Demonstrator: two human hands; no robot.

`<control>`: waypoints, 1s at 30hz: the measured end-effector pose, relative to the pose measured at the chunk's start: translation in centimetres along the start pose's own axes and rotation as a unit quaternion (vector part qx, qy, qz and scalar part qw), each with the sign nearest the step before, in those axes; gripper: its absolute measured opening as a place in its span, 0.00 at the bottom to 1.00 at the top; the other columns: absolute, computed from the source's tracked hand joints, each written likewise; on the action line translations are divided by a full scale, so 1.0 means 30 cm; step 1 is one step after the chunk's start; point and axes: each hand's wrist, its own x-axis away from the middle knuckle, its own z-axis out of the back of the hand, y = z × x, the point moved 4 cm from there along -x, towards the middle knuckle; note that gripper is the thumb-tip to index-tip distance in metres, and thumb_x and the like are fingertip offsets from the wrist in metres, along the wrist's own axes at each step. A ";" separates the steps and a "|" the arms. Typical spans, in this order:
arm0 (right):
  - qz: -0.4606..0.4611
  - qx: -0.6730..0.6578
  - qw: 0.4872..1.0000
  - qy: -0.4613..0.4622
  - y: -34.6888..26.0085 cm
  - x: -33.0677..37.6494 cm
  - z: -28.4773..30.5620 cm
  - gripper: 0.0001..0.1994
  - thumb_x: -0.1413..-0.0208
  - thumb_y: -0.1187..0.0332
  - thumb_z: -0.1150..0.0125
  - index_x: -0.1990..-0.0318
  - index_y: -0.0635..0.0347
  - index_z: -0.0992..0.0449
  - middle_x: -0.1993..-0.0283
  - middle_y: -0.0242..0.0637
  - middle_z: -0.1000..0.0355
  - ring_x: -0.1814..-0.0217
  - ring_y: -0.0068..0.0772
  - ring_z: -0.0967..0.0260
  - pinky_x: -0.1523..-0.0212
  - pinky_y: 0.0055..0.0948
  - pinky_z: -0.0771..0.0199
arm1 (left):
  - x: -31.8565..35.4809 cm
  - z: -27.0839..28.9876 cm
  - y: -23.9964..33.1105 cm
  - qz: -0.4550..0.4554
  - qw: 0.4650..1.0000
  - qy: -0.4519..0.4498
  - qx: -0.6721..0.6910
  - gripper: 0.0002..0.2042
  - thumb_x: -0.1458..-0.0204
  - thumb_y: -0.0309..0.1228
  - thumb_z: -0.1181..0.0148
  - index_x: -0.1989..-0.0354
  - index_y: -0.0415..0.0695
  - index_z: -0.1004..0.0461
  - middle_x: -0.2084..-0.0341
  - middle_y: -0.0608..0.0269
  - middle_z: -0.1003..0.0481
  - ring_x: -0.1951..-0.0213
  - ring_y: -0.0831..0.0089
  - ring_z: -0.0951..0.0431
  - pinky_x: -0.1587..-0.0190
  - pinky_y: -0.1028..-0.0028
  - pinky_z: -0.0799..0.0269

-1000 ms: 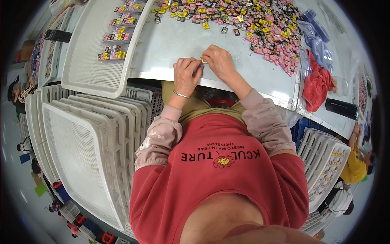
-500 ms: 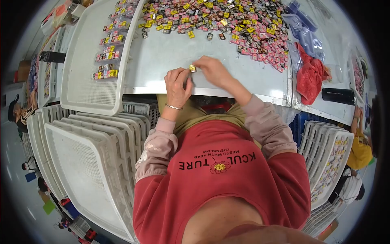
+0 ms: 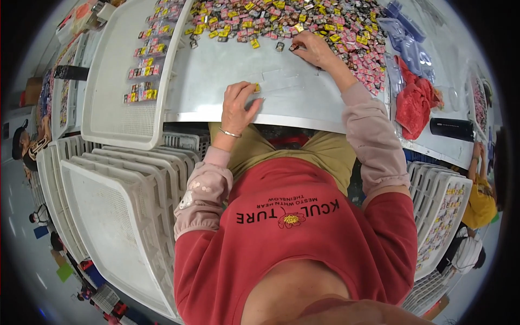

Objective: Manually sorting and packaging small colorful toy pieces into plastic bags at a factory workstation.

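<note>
My left hand [image 3: 238, 103] is near the table's front edge, its fingers bent and the thumb set apart below. At its fingertips shows a small yellow piece [image 3: 257, 87], partly covered by the fingers. Just right of it lies a clear plastic tray [image 3: 284, 80], hard to make out against the pale tabletop. Farther off, my right hand [image 3: 317, 50] reaches to the near edge of a heap of small pieces [image 3: 260, 19] in pink, yellow and black. Thumb and finger close on a small dark piece [image 3: 294, 47] there.
At the left a white mesh tray [image 3: 122, 116] holds several filled clear packs [image 3: 142, 95]. Stacked white trays [image 3: 108, 216] stand below it. Clear plastic trays [image 3: 409, 49], a red cloth [image 3: 410, 105] and a black cylinder [image 3: 451, 128] lie at the right. Other people work at both sides.
My right hand has left the yellow piece beside my left hand and moved away to the right, to the heap's edge. The clear tray now shows. My left hand has shifted slightly.
</note>
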 end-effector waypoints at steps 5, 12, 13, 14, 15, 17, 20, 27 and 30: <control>0.041 -0.154 0.987 0.031 -0.163 0.082 -0.007 0.14 0.57 0.72 0.36 0.60 0.63 0.25 0.64 0.38 0.29 0.64 0.34 0.28 0.63 0.30 0.27 | 0.015 -0.008 0.004 -0.040 0.998 0.004 -0.040 0.14 0.62 0.26 0.33 0.63 0.44 0.25 0.60 0.62 0.27 0.57 0.60 0.30 0.54 0.64 0.35; 0.154 -0.160 0.975 -0.028 -0.360 0.160 -0.120 0.10 0.57 0.77 0.40 0.63 0.62 0.25 0.63 0.40 0.30 0.62 0.45 0.29 0.61 0.37 0.28 | 0.012 -0.020 0.013 -0.057 0.996 -0.004 -0.067 0.13 0.61 0.25 0.35 0.64 0.44 0.24 0.60 0.64 0.26 0.56 0.61 0.30 0.56 0.65 0.36; 0.155 -0.160 0.974 -0.029 -0.358 0.161 -0.125 0.10 0.57 0.77 0.40 0.63 0.62 0.25 0.63 0.40 0.30 0.62 0.45 0.29 0.61 0.37 0.28 | 0.012 -0.019 0.015 -0.063 0.996 0.000 -0.068 0.13 0.61 0.24 0.35 0.64 0.43 0.24 0.60 0.64 0.26 0.56 0.61 0.30 0.56 0.65 0.35; 0.159 -0.163 0.973 -0.032 -0.353 0.166 -0.134 0.09 0.57 0.78 0.41 0.65 0.63 0.25 0.63 0.40 0.29 0.61 0.45 0.29 0.61 0.38 0.28 | 0.012 -0.017 0.015 -0.063 0.996 0.001 -0.068 0.13 0.61 0.24 0.35 0.64 0.43 0.24 0.60 0.64 0.26 0.56 0.61 0.30 0.56 0.65 0.35; 0.161 -0.167 0.972 -0.034 -0.349 0.169 -0.142 0.07 0.56 0.79 0.43 0.67 0.63 0.25 0.63 0.41 0.29 0.60 0.46 0.29 0.61 0.38 0.28 | 0.013 -0.019 0.015 -0.063 0.996 0.001 -0.066 0.13 0.61 0.24 0.35 0.64 0.43 0.24 0.61 0.64 0.26 0.56 0.61 0.30 0.56 0.65 0.35; 0.162 -0.140 0.976 -0.024 -0.339 0.169 -0.152 0.07 0.56 0.79 0.45 0.68 0.63 0.25 0.63 0.40 0.29 0.60 0.47 0.29 0.60 0.39 0.28 | 0.009 -0.020 0.011 -0.063 0.996 0.001 -0.064 0.13 0.61 0.23 0.36 0.64 0.43 0.24 0.61 0.64 0.26 0.57 0.62 0.30 0.56 0.65 0.35; 0.183 -0.071 0.980 0.017 -0.357 0.187 -0.173 0.07 0.55 0.79 0.48 0.69 0.62 0.25 0.65 0.40 0.30 0.61 0.47 0.30 0.60 0.40 0.29 | 0.014 -0.021 0.004 -0.060 0.997 -0.002 -0.058 0.13 0.61 0.23 0.37 0.63 0.43 0.24 0.61 0.63 0.26 0.57 0.62 0.29 0.56 0.65 0.35; 0.155 -0.052 0.981 0.107 -0.404 0.238 -0.171 0.12 0.55 0.82 0.49 0.62 0.66 0.24 0.65 0.43 0.29 0.61 0.45 0.31 0.57 0.36 0.30 | 0.011 -0.018 0.016 -0.046 0.997 -0.016 -0.064 0.16 0.62 0.22 0.39 0.60 0.44 0.24 0.62 0.64 0.27 0.57 0.62 0.31 0.56 0.65 0.35; 0.103 -0.278 0.955 0.013 -0.301 0.172 -0.179 0.13 0.54 0.83 0.51 0.61 0.65 0.24 0.64 0.42 0.29 0.60 0.41 0.30 0.56 0.33 0.30 | 0.009 -0.014 0.020 -0.049 0.995 -0.031 -0.077 0.16 0.61 0.22 0.40 0.59 0.44 0.24 0.61 0.64 0.28 0.56 0.62 0.31 0.56 0.65 0.36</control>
